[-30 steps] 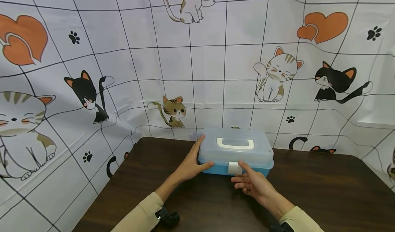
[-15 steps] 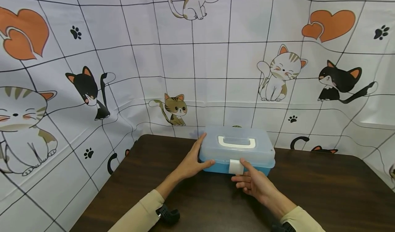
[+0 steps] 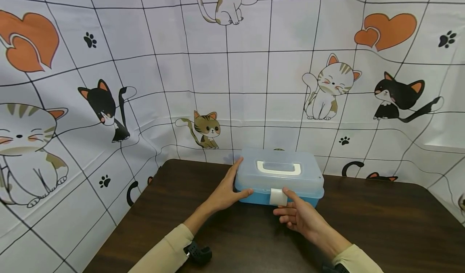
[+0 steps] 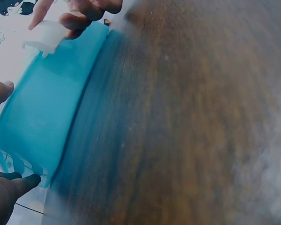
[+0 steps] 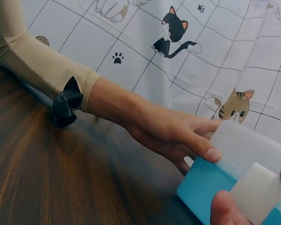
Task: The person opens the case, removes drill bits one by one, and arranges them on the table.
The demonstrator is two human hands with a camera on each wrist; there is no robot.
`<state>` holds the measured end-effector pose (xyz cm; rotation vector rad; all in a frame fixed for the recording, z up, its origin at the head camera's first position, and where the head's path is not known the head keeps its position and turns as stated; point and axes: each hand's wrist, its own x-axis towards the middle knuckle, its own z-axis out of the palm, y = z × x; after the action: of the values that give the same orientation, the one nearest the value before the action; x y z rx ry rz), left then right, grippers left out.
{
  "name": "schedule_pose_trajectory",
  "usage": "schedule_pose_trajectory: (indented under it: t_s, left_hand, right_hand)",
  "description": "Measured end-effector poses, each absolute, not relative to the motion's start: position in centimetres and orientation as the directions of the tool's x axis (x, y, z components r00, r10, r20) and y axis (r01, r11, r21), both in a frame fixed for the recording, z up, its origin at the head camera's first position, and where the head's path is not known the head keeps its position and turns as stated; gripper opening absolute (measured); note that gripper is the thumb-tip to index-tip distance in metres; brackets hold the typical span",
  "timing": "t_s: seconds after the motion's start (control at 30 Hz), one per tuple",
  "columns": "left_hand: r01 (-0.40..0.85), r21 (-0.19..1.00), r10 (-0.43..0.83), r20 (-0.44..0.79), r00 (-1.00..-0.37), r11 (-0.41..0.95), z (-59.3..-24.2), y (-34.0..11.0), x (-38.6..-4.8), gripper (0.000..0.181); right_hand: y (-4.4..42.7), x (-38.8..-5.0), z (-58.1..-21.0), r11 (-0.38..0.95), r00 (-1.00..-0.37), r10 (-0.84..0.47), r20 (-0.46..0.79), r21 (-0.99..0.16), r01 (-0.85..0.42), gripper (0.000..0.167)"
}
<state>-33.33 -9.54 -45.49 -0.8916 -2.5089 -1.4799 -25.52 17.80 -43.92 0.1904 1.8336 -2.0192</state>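
A plastic storage box [image 3: 250, 174] with a translucent lid and a blue base [image 4: 51, 89] stands on the table, its lid down. A white carry handle [image 3: 279, 172] lies flat on the lid, and a white latch [image 3: 277, 197] covers the front seam. My left hand [image 3: 223, 193] rests around the box's front left corner, thumb on the front and fairly straight fingers against the left end. At the front, my right hand [image 3: 306, 222] pinches the latch, with the thumb at its upper edge and a finger at its lower edge. The inside is not discernible.
The dark wooden table [image 3: 370, 220] spreads around the box. Behind it and to the left hangs a white gridded sheet [image 3: 247, 71] printed with cats. A black wrist strap [image 3: 197, 253] hangs at the left sleeve.
The head view has shifted very slightly. Both hands keep their places on the box and latch, and the lid stays down.
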Motion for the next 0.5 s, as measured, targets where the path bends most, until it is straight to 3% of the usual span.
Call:
schedule_pose_trajectory:
  t_s: [0.5]
  left_hand:
    - [0.526,0.766,0.434,0.358,-0.827,0.37,-45.87,-9.67,-33.68,0.101]
  right_hand:
    - [18.15,-24.58,-43.84,-0.005,-0.933,-0.168,-0.319,-0.946,0.324,0.09]
